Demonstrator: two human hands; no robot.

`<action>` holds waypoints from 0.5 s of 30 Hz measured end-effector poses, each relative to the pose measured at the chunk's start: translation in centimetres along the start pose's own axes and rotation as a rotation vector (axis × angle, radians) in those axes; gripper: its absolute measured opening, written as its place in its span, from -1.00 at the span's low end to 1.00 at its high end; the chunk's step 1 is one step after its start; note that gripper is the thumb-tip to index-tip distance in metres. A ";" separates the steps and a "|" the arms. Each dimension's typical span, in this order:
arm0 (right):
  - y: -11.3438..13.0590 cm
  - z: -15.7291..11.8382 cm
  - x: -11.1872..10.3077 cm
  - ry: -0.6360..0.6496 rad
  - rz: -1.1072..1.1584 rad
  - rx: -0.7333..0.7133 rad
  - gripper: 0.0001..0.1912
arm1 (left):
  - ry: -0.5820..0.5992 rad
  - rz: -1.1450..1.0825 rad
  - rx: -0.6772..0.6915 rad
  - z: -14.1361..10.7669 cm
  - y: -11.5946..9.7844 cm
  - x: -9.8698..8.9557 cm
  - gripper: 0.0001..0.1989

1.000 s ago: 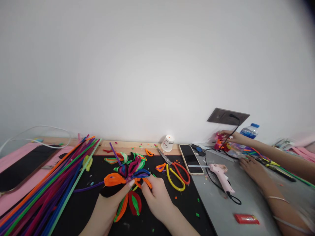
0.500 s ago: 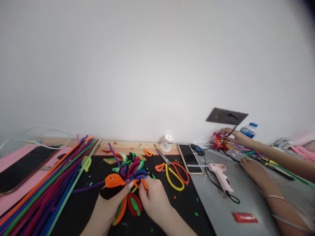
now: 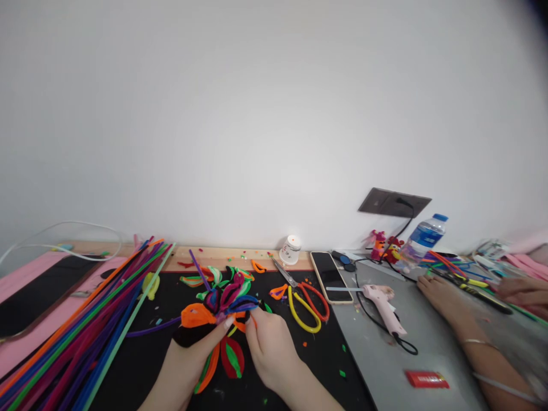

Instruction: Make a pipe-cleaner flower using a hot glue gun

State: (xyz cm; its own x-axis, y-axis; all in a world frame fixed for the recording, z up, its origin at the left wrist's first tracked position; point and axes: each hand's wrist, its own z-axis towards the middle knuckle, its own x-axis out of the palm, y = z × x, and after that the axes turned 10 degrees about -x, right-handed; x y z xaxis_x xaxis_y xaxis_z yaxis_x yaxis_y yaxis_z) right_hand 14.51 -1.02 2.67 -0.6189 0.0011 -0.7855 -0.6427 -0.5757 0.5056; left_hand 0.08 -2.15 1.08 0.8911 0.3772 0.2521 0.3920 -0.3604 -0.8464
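A multicoloured pipe-cleaner flower [image 3: 233,297], with orange, blue, magenta, green and red petals, is held low over the black mat [image 3: 299,359]. My left hand [image 3: 194,354] grips it from the left, thumb pressed near its centre. On the flower's right side, the fingers of my right hand [image 3: 269,342] pinch an orange and black petal; the fingertips are partly hidden. Beyond it lie looped green and orange pieces, overlapped by the flower. Scissors [image 3: 303,294] with yellow and red handles rest right of my right hand, beside a small orange and purple petal [image 3: 278,291].
Long pipe cleaners [image 3: 98,319] are heaped at left. A white cup [image 3: 290,249] and phone [image 3: 331,277] stand and lie behind. At right are a pink glue gun [image 3: 383,308], red lighter [image 3: 427,379], bottle [image 3: 423,240] and another person's hands [image 3: 440,294].
The other person's farther hand has moved from the small red figures by the bottle to the right edge. My hands keep their hold on the flower, with the right fingers slightly shifted.
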 end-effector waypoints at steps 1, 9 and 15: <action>0.1 0.0 -0.1 0.023 -0.037 0.008 -0.77 | 0.016 0.009 0.004 0.0 0.0 -0.1 -0.57; -0.1 0.1 -0.4 -0.081 0.138 0.098 -0.86 | 0.031 0.002 -0.018 0.0 -0.2 0.2 -0.56; -0.9 0.2 -0.2 -0.128 0.129 0.101 -0.82 | 0.087 0.020 0.002 -0.3 0.1 0.6 -0.64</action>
State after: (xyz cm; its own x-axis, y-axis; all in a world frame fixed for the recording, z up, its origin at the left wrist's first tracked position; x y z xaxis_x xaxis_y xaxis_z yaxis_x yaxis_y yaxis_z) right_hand 15.14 -0.28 2.44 -0.7471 0.0407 -0.6634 -0.5927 -0.4925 0.6373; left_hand 0.75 -2.18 1.27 0.9155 0.2942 0.2745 0.3731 -0.3654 -0.8528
